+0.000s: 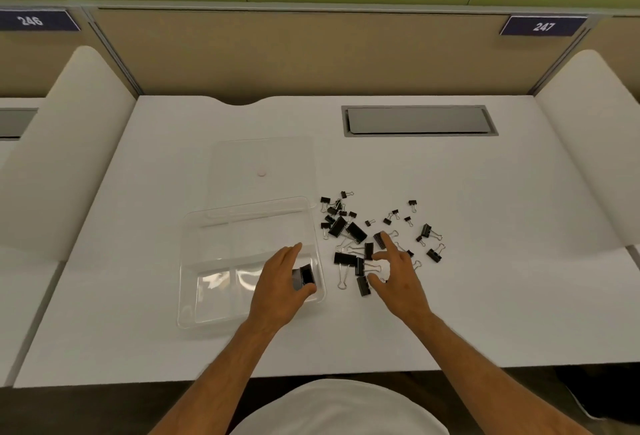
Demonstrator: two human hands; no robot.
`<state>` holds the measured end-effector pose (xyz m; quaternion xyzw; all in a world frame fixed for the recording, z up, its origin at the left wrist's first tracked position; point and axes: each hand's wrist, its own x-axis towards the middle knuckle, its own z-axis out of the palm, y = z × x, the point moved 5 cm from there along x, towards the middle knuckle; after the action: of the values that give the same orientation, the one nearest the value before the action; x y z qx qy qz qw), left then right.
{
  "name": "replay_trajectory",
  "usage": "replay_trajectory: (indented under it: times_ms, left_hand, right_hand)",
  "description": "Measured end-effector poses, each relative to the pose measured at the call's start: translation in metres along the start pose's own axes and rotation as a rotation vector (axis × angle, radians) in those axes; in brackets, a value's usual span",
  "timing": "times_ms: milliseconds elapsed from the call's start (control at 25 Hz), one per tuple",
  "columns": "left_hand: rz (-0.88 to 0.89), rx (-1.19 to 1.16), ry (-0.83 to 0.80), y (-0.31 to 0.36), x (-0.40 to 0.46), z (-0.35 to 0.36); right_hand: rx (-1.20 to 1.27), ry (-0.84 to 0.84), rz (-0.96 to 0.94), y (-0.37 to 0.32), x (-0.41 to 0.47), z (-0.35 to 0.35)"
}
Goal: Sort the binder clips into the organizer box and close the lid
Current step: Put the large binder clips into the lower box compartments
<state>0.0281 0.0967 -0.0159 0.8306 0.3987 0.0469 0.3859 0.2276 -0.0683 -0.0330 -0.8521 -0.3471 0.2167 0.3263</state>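
Head view: our left hand (282,282) gripped a clip (304,276) over the box (207,261); our right hand (398,272), fingers spread, touched the clips (356,232) beside it.

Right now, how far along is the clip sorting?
Barely begun. The organizer box looks empty; its lid is open behind it. In hand: the left hand holds a large binder clip over the near right compartment, while the right hand reaches into the clip pile. Left: nearly every clip, then closing the lid.

Black binder clips (356,231); clear organizer box (194,296); white desk (485,261); navy labels (543,26).
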Motion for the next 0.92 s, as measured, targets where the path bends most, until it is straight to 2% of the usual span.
replay_trajectory:
  times_ms: [120, 320, 560, 800, 920]
  left_hand:
    - [-0.083, -0.058, 0.019, -0.003, -0.009, -0.003]
    - [-0.076, -0.063, 0.092, 0.025, 0.0, 0.002]
    - [-0.087, -0.078, 0.125, 0.051, 0.007, 0.019]
    - [-0.114, -0.034, 0.112, 0.054, 0.017, 0.02]
    - [-0.128, -0.007, 0.127, 0.055, 0.027, 0.019]
  right_hand:
    - [-0.049, -0.082, -0.029, -0.001, 0.017, -0.011]
    - [-0.158, -0.185, -0.155, -0.006, 0.057, -0.02]
    - [-0.357, -0.392, -0.235, -0.011, 0.102, -0.008]
    - [-0.602, -0.516, -0.388, -0.02, 0.12, 0.01]
    - [-0.602, -0.53, -0.47, -0.014, 0.126, 0.018]
